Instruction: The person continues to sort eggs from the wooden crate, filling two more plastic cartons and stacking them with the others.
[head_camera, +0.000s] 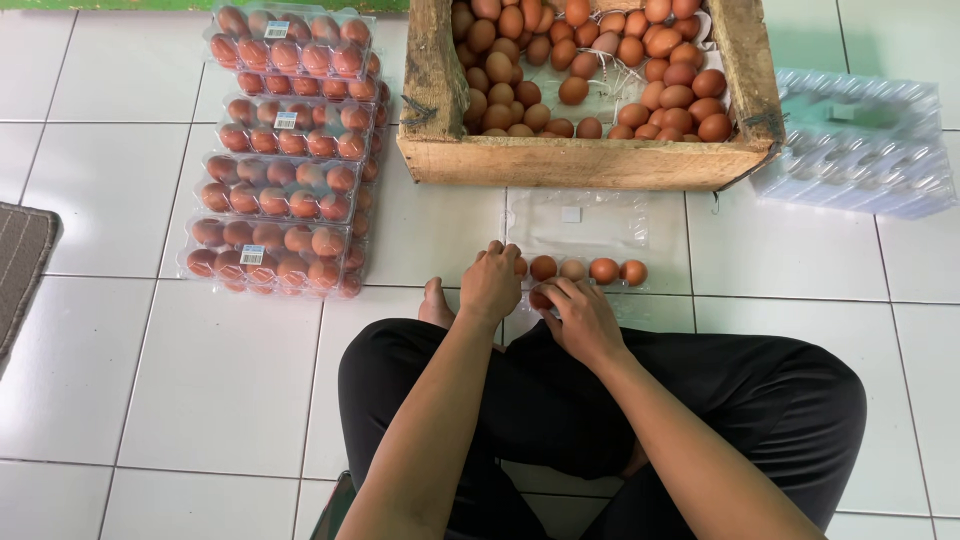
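An open clear plastic egg tray (590, 225) lies on the white tile floor in front of my crossed legs, lid folded back. Several brown eggs (604, 270) sit in its far row. My left hand (490, 285) rests over the tray's left end, fingers curled onto an egg there. My right hand (582, 320) is at the near row, fingers closed on a brown egg (540, 298) set into a cup. A wooden crate (585, 160) full of loose brown eggs (590, 60) stands just beyond the tray.
Stacks of closed clear cartons filled with eggs (285, 150) stand at the left. A pile of empty clear trays (860, 140) sits at the right of the crate. A grey mat (22, 265) edges in at far left.
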